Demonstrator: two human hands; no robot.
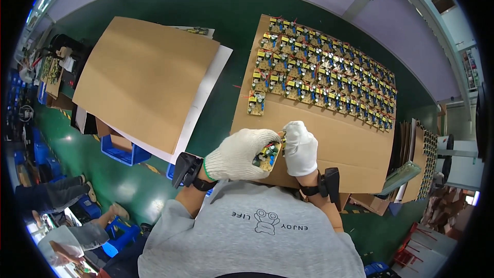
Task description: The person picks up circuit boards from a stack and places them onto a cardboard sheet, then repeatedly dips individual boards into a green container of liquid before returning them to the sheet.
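My left hand point(239, 155), in a cream knit glove with a green cuff edge, is closed around a small circuit board point(268, 157). The board is tilted, with its green, white and blue parts facing up. Close against its right side is my right hand point(300, 149), in a white glove, with its fingers curled in. Something small with yellow and dark parts shows at those fingertips, but I cannot make out what it is. Beyond the hands, a single circuit board point(256, 103) lies at the near left end of several packed rows of like boards point(324, 67).
The rows lie on a brown cardboard sheet point(329, 154) over a green surface. To the left is another large cardboard sheet point(149, 77) with white sheets under it. Blue bins point(123, 149) stand below that. Stacked panels point(411, 159) lean at the right. Other people point(67, 206) are at lower left.
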